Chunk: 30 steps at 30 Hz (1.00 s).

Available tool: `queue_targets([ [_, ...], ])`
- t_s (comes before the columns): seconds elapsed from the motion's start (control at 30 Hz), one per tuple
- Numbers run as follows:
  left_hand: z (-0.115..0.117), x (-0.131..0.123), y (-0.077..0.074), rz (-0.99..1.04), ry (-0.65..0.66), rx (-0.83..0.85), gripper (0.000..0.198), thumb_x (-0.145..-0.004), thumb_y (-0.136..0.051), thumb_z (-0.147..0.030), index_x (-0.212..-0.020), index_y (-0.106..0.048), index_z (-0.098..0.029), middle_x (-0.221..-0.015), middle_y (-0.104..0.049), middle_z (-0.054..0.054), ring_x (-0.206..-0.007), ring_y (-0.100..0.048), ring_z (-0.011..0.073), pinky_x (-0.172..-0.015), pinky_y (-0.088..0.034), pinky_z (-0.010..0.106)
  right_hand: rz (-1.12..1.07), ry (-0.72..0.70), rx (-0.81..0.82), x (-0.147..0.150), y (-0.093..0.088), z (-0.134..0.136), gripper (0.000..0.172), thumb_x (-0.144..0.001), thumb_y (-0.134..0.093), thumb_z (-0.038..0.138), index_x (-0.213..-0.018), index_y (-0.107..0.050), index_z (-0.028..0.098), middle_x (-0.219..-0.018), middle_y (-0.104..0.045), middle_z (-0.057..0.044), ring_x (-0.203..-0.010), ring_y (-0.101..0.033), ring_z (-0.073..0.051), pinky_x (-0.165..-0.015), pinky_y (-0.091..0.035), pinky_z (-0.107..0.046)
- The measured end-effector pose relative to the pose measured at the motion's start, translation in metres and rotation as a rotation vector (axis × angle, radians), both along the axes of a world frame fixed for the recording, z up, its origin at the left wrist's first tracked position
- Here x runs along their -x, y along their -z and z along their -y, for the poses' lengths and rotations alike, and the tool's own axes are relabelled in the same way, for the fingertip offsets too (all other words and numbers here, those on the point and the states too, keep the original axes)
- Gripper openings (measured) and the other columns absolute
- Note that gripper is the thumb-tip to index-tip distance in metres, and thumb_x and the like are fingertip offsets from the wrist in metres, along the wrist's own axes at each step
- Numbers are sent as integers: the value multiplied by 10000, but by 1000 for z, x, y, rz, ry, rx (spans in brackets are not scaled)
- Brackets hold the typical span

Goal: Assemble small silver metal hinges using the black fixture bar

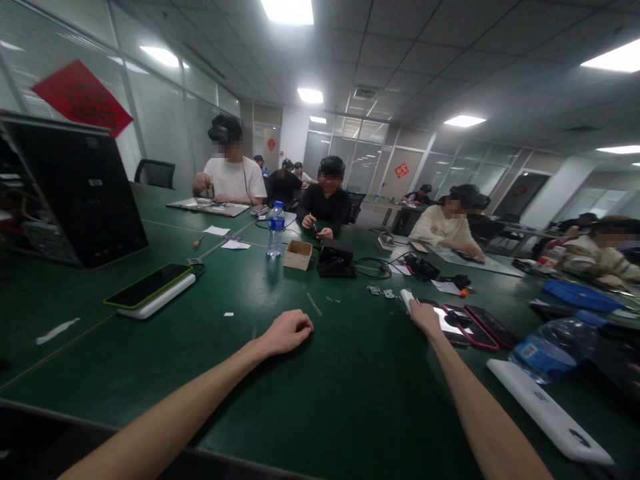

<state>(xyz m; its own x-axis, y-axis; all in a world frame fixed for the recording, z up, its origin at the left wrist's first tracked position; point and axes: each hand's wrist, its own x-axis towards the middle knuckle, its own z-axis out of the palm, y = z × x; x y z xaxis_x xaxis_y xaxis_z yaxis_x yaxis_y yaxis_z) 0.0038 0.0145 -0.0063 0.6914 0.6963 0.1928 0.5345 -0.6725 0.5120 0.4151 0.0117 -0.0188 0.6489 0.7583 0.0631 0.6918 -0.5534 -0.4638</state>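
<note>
My left hand (287, 331) rests on the green tabletop (345, 393), its fingers loosely curled with nothing visible in them. Farther right, my right hand (423, 315) grips a small white, narrow object (406, 298) whose kind I cannot make out. Just beside that hand lies a dark phone-like device with a bright white patch (449, 321). A red-edged case (477, 328) is to the right of it. Small metal pieces (381, 292) lie just beyond the white object.
A water bottle (275, 230), a small open box (298, 255) and a black box (335, 257) stand ahead. At left are a green-edged phone (150, 285) and a computer case (75, 193). A large bottle (555, 347) and white power bank (547, 408) lie right. Several people sit around.
</note>
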Motion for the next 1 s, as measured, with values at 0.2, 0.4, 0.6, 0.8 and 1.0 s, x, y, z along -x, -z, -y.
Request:
queue_targets([
  [0.2, 0, -1, 0, -13, -11, -3, 197, -818, -492, -213, -866, -679, -177, -836, -622, 37, -781, -573, 171, -694, -438, 252, -20, -15, 25, 1, -4, 0, 461, -859, -336, 378, -756, -694, 105, -843, -682, -169, -830, -631, -276, -716, -429, -298],
  [0.4, 0, 0, 0, -2, -7, 0, 197, -821, -492, -219, -871, -679, -181, -845, -623, 38, -783, -573, 170, -700, -433, 250, 17, 24, -7, 4, -1, 6, 476, -865, -313, 424, -897, -666, 107, -941, -665, -178, -885, -622, -285, -733, -435, -314],
  [0.6, 1, 0, -2, 0, -1, 11, 202, -825, -488, -224, -869, -678, -172, -843, -626, 40, -779, -574, 173, -693, -430, 255, 90, 59, -34, 2, 2, 11, 449, -826, -460, 428, -1116, -506, 89, -983, -629, -165, -897, -617, -270, -747, -455, -316],
  [0.8, 0, -1, 0, 9, 4, -7, 205, -829, -484, -222, -869, -680, -176, -835, -622, 38, -783, -573, 171, -686, -429, 248, 218, 46, -18, 12, 0, 20, 397, -814, -512, 289, -1169, -400, 153, -1064, -560, -152, -961, -585, -309, -786, -443, -393],
  [1.0, -1, -1, 0, 3, 9, -13, 193, -823, -494, -210, -864, -678, -171, -819, -619, 37, -766, -573, 169, -671, -433, 245, 371, -21, 1, 25, -8, 31, 302, -845, -479, 244, -1138, -420, 200, -1077, -521, -118, -940, -582, -261, -740, -448, -347],
])
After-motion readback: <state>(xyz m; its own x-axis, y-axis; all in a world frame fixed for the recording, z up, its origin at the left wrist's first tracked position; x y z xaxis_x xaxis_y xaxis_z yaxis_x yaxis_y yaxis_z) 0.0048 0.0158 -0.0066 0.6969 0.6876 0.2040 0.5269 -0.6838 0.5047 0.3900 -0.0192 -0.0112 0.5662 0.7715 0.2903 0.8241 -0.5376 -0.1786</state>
